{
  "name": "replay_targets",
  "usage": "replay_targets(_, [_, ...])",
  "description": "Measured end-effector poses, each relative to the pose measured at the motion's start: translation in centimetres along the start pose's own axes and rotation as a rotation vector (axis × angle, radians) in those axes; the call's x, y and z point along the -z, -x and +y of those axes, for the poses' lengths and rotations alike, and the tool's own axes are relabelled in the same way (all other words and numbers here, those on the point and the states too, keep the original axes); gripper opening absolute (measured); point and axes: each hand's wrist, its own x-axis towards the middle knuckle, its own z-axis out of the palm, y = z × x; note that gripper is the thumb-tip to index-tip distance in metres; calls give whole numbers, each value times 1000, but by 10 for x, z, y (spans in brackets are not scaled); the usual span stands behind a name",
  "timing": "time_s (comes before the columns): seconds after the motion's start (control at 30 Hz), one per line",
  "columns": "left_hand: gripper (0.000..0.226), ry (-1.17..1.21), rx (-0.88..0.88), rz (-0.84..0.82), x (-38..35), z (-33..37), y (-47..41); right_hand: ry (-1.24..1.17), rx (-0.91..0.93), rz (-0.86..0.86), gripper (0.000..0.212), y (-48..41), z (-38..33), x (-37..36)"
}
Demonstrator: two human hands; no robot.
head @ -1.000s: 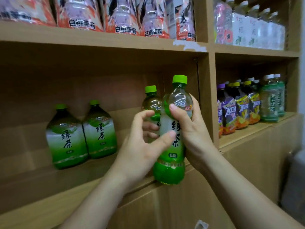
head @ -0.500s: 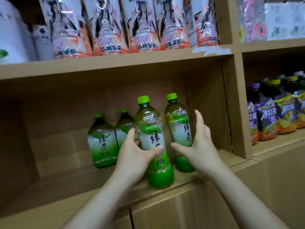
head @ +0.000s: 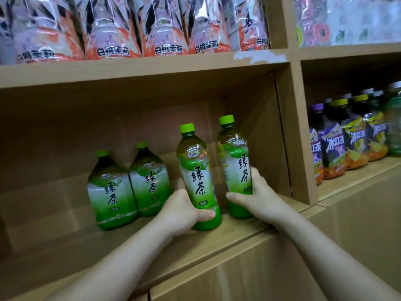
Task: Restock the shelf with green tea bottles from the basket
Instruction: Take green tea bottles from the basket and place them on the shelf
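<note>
Several green tea bottles with green caps stand on the wooden shelf [head: 238,230]. My left hand [head: 182,211] is wrapped around the lower part of one bottle [head: 195,170], which rests near the shelf's front edge. My right hand [head: 258,196] grips the rightmost bottle [head: 233,153] low on its side, close to the compartment's right wall. Two more green tea bottles [head: 110,192] [head: 149,179] stand deeper on the shelf to the left. The basket is out of view.
Pink-and-orange peach drink bottles [head: 108,33] fill the shelf above. A vertical divider [head: 297,137] separates the compartment from iced tea bottles [head: 351,144] on the right. Free shelf space lies left of the green tea bottles. Cabinet doors [head: 249,276] sit below.
One second ago both hands held one bottle in front of the shelf. That bottle now stands on the shelf in my left hand. My right hand has closed on the rightmost bottle.
</note>
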Motion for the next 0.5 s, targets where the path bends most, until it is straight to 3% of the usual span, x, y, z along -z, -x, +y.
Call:
replay_targets(0.1, [66, 37, -15, 23, -7, 1, -10, -88, 28, -44, 66, -2, 8, 8])
replay_targets(0.3, [118, 91, -138, 151, -22, -8, -14, 43, 67, 13, 101, -5, 4, 10])
replay_targets(0.4, [119, 60, -244, 297, -19, -6, -10, 129, 122, 74, 114, -5, 1, 6])
replay_targets(0.5, [110, -114, -402, 270, -18, -6, -5, 206, 218, 140, 129, -1, -3, 4])
